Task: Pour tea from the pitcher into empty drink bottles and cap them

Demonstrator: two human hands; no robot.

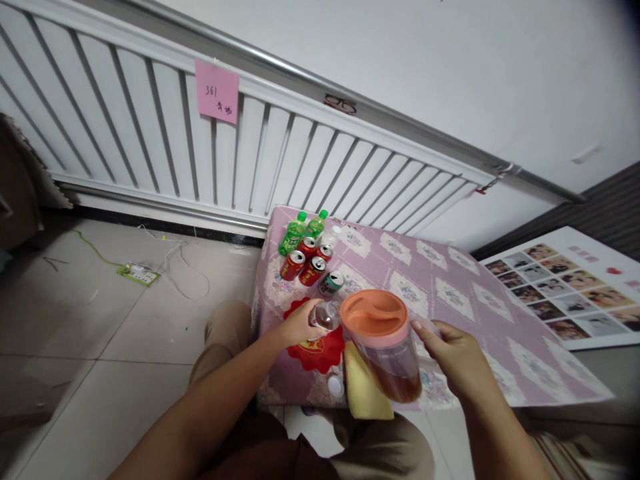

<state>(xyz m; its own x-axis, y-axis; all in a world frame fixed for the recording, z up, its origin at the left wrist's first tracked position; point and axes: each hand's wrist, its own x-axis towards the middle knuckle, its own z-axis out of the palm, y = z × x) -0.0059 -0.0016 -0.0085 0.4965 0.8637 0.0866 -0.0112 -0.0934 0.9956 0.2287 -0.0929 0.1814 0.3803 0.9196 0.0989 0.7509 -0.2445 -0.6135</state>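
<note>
My right hand [447,347] is closed around the handle of a clear plastic pitcher [395,367] with an orange lid [375,312]. Brown liquid lies tilted in its lower part, and the spout side leans toward my left hand. Fingers of my left hand [300,323] wrap round a clear bottle [326,316] with a red-and-white label. That bottle stands over a red scalloped mat [315,360]; whether its base touches the mat is hidden. The pitcher's rim is close beside the bottle's top. A yellow cloth [363,387] and a white cap [335,386] lie at the table's near edge.
Several opened red cans [293,265], a green-and-black can [332,283] and two green bottles [292,235] stand behind my left hand on the cloth-covered table [425,280]. A white radiator [280,147] runs behind. A photo board [565,287] leans at right; a power strip [139,273] lies on the floor.
</note>
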